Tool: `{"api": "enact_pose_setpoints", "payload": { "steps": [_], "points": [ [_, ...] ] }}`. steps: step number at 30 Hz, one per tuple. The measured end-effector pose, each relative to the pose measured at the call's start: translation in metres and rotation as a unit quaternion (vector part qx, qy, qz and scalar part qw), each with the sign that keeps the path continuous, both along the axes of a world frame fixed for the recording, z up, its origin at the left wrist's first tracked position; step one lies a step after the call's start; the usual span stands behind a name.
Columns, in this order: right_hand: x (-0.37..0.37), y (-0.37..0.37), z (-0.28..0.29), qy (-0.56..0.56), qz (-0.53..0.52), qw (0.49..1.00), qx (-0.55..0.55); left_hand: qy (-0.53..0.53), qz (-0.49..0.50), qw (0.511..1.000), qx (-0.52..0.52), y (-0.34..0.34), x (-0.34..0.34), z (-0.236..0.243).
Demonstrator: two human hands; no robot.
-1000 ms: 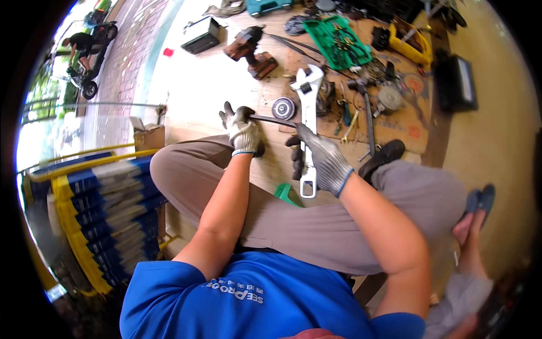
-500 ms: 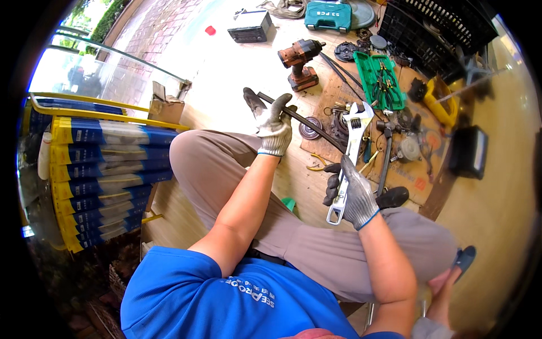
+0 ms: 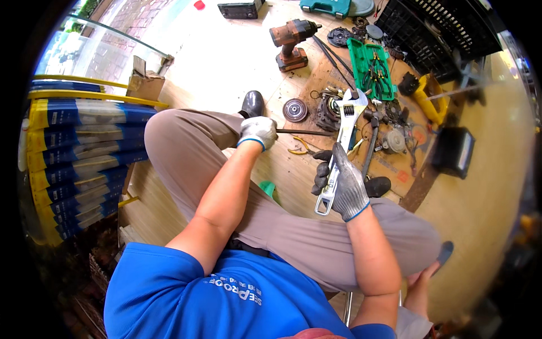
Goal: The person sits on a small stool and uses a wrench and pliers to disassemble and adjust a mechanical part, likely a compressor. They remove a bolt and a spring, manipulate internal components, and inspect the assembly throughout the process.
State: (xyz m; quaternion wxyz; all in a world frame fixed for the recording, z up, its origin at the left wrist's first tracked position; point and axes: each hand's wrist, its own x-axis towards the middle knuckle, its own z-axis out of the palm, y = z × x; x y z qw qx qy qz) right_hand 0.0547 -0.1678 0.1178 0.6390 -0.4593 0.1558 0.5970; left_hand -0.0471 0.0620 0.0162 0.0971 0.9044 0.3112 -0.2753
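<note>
My left hand (image 3: 258, 131), in a white and grey work glove, is closed round one end of a long dark metal bar (image 3: 305, 132). The bar points right, and its far end passes out of sight behind a large silver adjustable wrench (image 3: 346, 125). That wrench is held by its handle in my gloved right hand (image 3: 349, 186), jaw end up and away from me. Beyond the wrench sits a dirty metal machine part (image 3: 326, 113), with a round pulley-like disc (image 3: 294, 110) to its left. Yellow-handled pliers (image 3: 302, 148) lie just below the bar.
An orange-brown cordless impact wrench (image 3: 290, 45) stands on the floor ahead. An open green case of pliers (image 3: 372, 68) rests on stained cardboard (image 3: 316, 79) among loose parts. Black crates (image 3: 420, 42) stand far right, near a black box (image 3: 453, 151). Blue and yellow packages (image 3: 90, 152) are racked at left.
My left hand has swung down and left, its fingers now wrapped round the bar's end. The bar has gone from slanted to nearly level. My right hand keeps hold of the wrench.
</note>
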Motion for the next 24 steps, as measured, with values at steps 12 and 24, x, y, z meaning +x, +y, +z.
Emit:
{"api": "enact_pose_setpoints", "payload": {
  "steps": [12,24],
  "points": [
    [0.010,0.001,0.001,0.021,0.023,0.999,0.007,-0.148,0.076,0.980,-0.108,-0.029,0.018,0.002],
    [0.006,-0.003,-0.007,0.025,0.005,1.000,0.006,-0.206,0.073,0.956,-0.196,-0.054,0.022,-0.040]
  ]
}}
